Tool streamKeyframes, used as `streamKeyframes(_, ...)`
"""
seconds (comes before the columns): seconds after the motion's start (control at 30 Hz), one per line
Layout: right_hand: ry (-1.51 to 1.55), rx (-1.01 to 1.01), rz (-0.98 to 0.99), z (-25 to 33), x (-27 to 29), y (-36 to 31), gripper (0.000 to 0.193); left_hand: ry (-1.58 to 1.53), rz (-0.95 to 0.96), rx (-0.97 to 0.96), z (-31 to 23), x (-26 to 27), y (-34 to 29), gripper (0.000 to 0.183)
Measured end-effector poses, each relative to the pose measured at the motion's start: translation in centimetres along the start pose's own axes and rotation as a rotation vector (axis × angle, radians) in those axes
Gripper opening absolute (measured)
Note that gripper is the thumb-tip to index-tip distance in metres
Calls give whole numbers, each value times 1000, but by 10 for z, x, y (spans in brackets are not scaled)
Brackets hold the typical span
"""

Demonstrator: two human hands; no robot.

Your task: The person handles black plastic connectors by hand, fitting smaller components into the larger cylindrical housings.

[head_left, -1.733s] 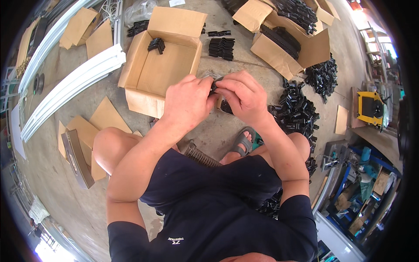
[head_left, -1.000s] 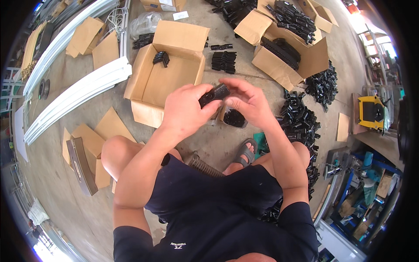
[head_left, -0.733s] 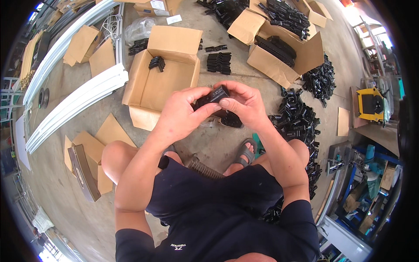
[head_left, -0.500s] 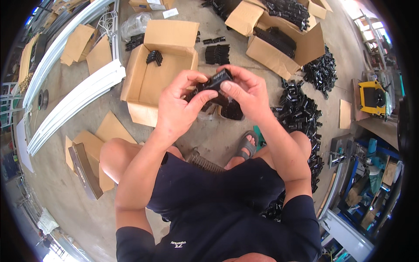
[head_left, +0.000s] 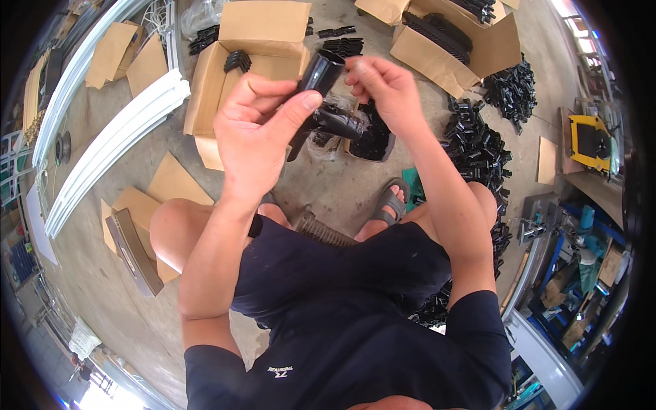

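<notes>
In my left hand [head_left: 256,126] is a black, glossy branched pipe fitting [head_left: 320,76], tilted with its round open end up and to the right. The thumb presses on its side and the fingers curl behind it. My right hand [head_left: 384,89] is close beside that open end, thumb and index finger pinched together at the rim. Anything between those fingertips is too small to make out. Below the fitting, a small open box [head_left: 372,152] holds small black pieces, partly hidden, and a clear plastic bag [head_left: 321,149] lies beside it.
An open carton [head_left: 265,20] with a few black fittings [head_left: 237,61] stands ahead on the left. Another carton [head_left: 427,61], full of black parts, is ahead on the right. A long heap of black fittings [head_left: 475,157] lies by my right leg. White curved panels [head_left: 119,143] lie left.
Both hands held the fitting before. My right hand has shifted right to its rim, while the left has tipped the fitting so its open end shows.
</notes>
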State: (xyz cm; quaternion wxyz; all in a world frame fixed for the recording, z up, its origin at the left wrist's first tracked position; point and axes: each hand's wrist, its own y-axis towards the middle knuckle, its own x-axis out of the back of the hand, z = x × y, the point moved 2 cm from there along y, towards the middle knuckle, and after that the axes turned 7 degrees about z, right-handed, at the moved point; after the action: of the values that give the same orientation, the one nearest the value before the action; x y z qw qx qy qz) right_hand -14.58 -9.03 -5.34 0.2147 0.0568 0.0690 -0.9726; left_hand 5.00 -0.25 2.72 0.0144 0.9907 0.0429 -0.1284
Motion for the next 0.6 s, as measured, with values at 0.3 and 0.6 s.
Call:
streamKeyframes(0.3,-1212,-251,421,-233,-24,10,18,-180,-116,-73,-25,21,5,19)
streamKeyframes(0.6,-1472,116,203,-343,-41,4,25,-244,-102,-52,-27,41,2,14)
